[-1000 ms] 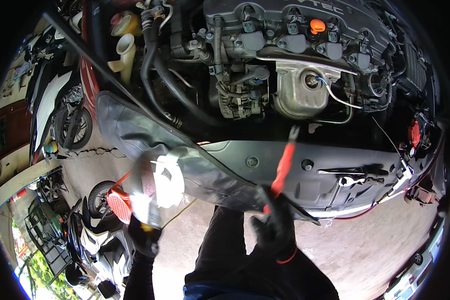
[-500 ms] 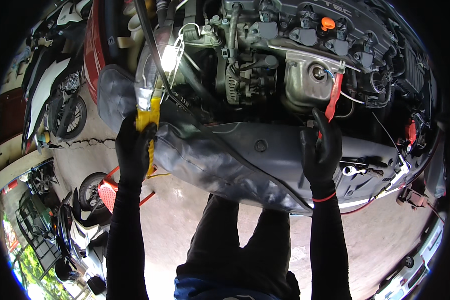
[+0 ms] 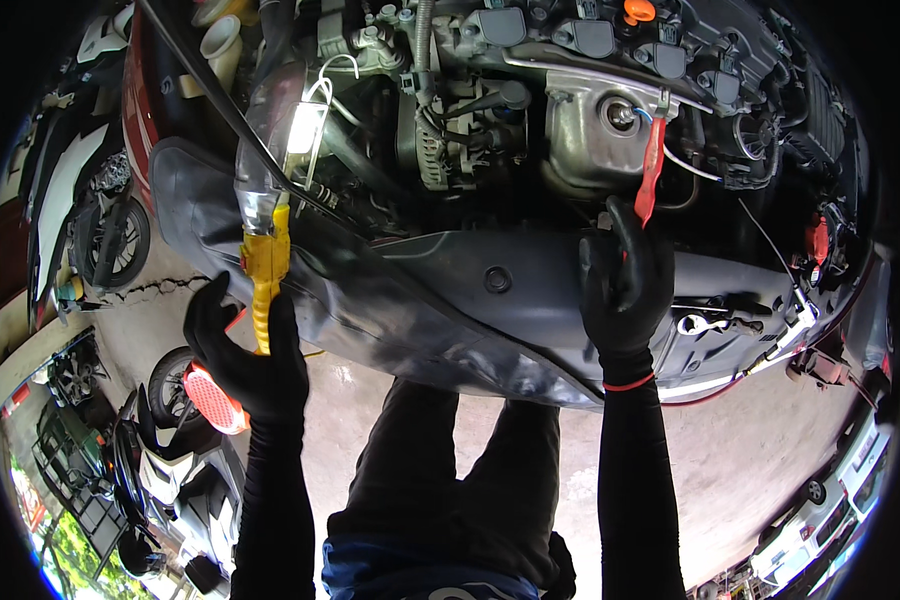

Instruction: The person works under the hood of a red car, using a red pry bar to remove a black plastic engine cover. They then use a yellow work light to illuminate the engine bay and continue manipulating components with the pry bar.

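A lit work light (image 3: pixel 305 128) with a yellow handle (image 3: pixel 266 255) and wire hook lies on the dark fender cover at the engine bay's left edge. My left hand (image 3: pixel 245 355), in a black glove, is open around the handle's lower end, fingers and thumb spread. My right hand (image 3: pixel 627 290), also gloved, has its fingers curled around a slim red-handled tool (image 3: pixel 651 175). The tool's metal upper end reaches the edge of a metal heat shield (image 3: pixel 580 135). In the shield's round opening sits a sensor-like fitting (image 3: pixel 622 114) with a blue wire.
Engine coil covers (image 3: pixel 582 38) and an orange cap (image 3: pixel 638 11) lie beyond. A wrench (image 3: pixel 705 325) rests on the black front panel (image 3: pixel 510 300), right of my right hand. A black cable (image 3: pixel 225 105) crosses the light. Motorcycles (image 3: pixel 120 235) and a red stool (image 3: pixel 215 400) stand left.
My left hand has loosened from the work light's handle and drawn back toward me, leaving the light on the cover. My right hand keeps the red-handled tool; the view has shifted slightly.
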Demonstrator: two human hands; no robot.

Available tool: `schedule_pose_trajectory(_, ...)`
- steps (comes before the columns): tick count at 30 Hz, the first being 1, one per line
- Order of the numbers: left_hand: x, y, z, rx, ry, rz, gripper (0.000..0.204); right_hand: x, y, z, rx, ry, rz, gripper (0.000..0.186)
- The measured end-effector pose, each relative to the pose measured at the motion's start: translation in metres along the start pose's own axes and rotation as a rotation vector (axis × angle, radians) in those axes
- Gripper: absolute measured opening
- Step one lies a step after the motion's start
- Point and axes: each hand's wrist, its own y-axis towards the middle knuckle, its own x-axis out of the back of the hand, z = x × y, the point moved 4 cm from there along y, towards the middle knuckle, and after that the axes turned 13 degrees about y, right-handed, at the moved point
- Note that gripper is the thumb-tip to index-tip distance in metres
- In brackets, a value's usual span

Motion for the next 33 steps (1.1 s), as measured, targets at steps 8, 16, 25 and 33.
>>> schedule_pose_trajectory(8, -0.127, 0.049, -0.099, 0.115, -0.569, 0.417, 0.020, 0.001, -0.001, -0.001, -0.025, 0.028, 0.015, 0.050)
schedule_pose_trajectory(16, -0.193, 0.058, -0.117, 0.605, -1.101, 0.612, 0.018, 0.001, 0.003, 0.001, 0.033, 0.023, 0.026, 0.049)
schedule_pose_trajectory(25, -0.221, 0.054, -0.098, 0.551, -1.079, 0.573, 0.025, 0.000, 0.005, 0.004, 0.061, -0.034, 0.044, 0.048)
schedule_pose_trajectory(33, -0.218, 0.066, -0.103, 0.421, -0.721, 0.562, 0.024, -0.001, 0.006, 0.006, 0.055, -0.048, 0.049, 0.049)
